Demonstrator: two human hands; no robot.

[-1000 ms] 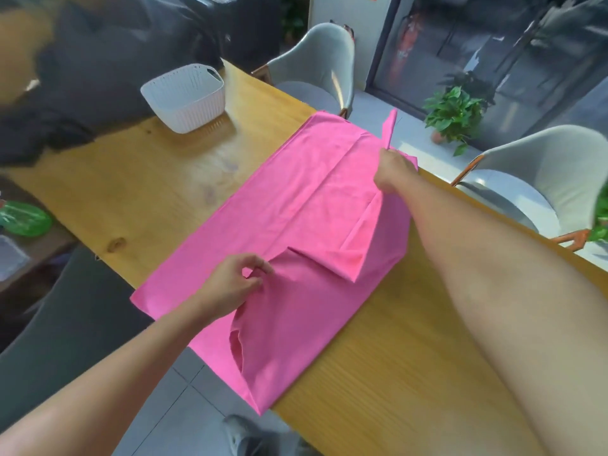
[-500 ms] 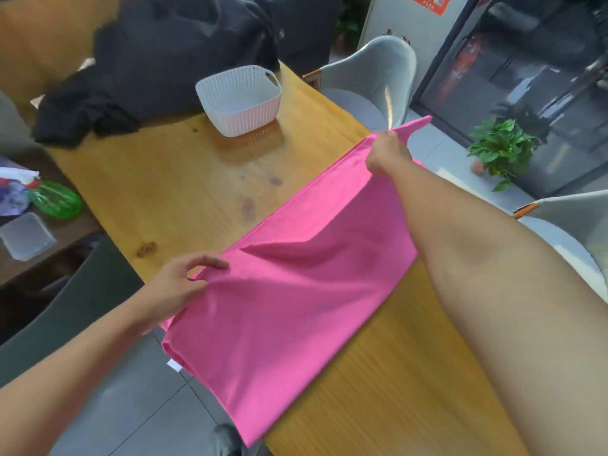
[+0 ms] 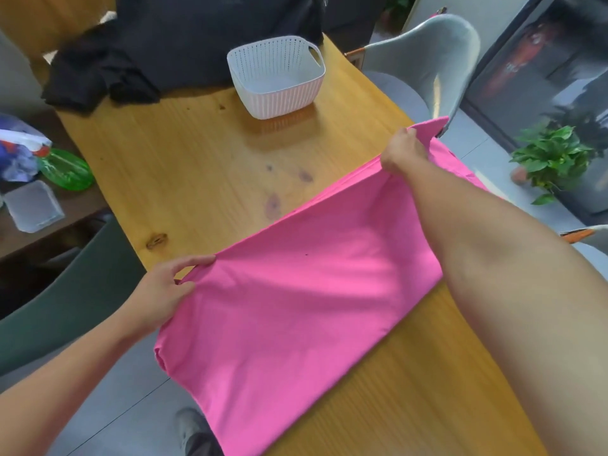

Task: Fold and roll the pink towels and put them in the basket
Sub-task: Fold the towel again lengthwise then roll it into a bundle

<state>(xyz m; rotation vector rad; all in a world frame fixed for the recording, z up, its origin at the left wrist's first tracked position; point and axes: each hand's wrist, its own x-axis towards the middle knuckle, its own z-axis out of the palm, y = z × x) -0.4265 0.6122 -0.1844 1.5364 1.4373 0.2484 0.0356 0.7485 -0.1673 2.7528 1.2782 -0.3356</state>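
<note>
Each hand's grip pinches a corner of the pink towel (image 3: 296, 307), left hand (image 3: 164, 291) near, right hand (image 3: 403, 153) far. The towel lies half-folded over the surface (image 3: 184, 166) edge, the basket (image 3: 276, 77) well apart. Keep the held edge taut and lay it square so layers align

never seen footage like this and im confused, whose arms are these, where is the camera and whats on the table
There is no machine here. The arms belong to a person who wears a wide-angle camera on the head, so you look forward and down as they do.

The left hand pinches the near end of a pink towel, and the right hand grips its far end. The towel lies across the edge of a wooden table, and part of it hangs over the side.

Farther along the table stands a white basket with nothing in it, and behind it lies a heap of black cloth. Off the table are grey chairs, a potted plant and a green spray bottle on a lower surface.
</note>
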